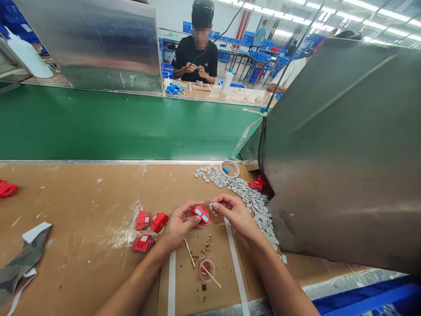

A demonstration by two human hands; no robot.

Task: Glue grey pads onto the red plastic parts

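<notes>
The left hand pinches a red part, the right hand a small grey piece (more lie heaped just beside).

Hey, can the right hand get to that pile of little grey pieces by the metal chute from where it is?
Probably yes. The right hand sits just beside the grey pieces, with open tabletop between them. It already pinches one small piece, though, which may limit its grip.
</notes>
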